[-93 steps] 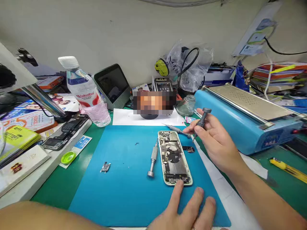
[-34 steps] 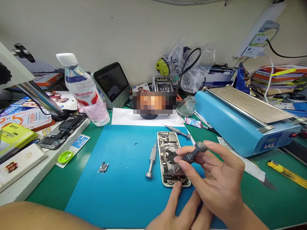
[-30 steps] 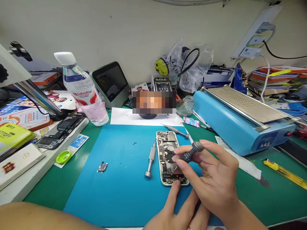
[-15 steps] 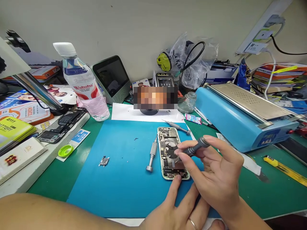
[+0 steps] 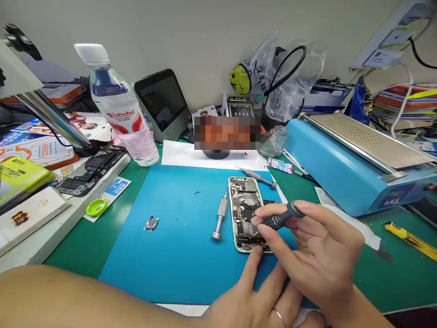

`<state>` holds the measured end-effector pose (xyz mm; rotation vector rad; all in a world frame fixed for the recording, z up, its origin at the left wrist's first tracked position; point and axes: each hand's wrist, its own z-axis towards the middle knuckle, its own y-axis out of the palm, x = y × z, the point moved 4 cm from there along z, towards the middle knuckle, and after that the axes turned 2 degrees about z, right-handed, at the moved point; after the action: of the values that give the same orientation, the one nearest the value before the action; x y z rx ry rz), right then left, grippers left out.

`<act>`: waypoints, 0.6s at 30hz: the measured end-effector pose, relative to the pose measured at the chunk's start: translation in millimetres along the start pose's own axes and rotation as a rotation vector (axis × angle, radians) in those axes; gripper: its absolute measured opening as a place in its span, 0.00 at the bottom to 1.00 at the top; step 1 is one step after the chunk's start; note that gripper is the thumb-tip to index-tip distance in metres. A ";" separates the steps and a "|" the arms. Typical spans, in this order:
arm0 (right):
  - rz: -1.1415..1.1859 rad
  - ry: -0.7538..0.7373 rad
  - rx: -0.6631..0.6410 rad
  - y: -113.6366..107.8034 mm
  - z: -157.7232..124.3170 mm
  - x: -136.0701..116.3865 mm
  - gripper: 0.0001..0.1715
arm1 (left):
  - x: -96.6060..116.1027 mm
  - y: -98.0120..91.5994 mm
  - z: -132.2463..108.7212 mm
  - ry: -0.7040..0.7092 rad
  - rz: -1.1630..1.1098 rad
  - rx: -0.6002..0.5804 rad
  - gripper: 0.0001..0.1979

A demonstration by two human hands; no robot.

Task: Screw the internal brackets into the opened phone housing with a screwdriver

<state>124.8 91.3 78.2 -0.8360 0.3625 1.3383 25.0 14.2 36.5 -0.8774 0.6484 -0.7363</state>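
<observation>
An opened smartphone (image 5: 246, 200) lies on the blue mat, its inner parts bare and its top end away from me. My left hand (image 5: 254, 291) reaches in low, fingers stretched, with the index fingertip resting on the phone's bottom edge. In my right hand (image 5: 317, 246) I grip a dark grey screwdriver (image 5: 278, 220) between thumb and fingers, slanted over the lower half of the phone. Its tip is hard to make out. A silver screwdriver (image 5: 221, 214) lies just left of the phone, and another grey screwdriver (image 5: 256, 175) lies beyond its top end.
A small metal phone part (image 5: 150, 223) and tiny dark bits sit on the mat (image 5: 177, 269). Left are a water bottle (image 5: 124, 114), a green cap (image 5: 96, 207) and another opened phone (image 5: 92, 173). Right are a blue machine (image 5: 344, 168), a glass jar (image 5: 274, 141) and a yellow cutter (image 5: 409, 239).
The view has shifted slightly. My right hand and the screwdriver sit a little lower over the phone, and a dark flap shows at its right side. My left fingertip stays on the bottom edge.
</observation>
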 end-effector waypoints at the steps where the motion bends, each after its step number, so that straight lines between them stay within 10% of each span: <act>1: 0.002 -0.008 -0.002 -0.8 -1.5 0.0 0.41 | -0.1 0.0 -0.4 -0.001 0.004 0.011 0.17; 18: 0.027 0.001 -0.054 -0.5 -8.9 4.0 0.45 | -5.3 -6.3 0.7 0.018 0.103 -0.018 0.20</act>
<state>128.2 87.8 69.7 -0.8790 0.3405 1.3774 20.6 16.0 43.3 -0.8481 0.7114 -0.6474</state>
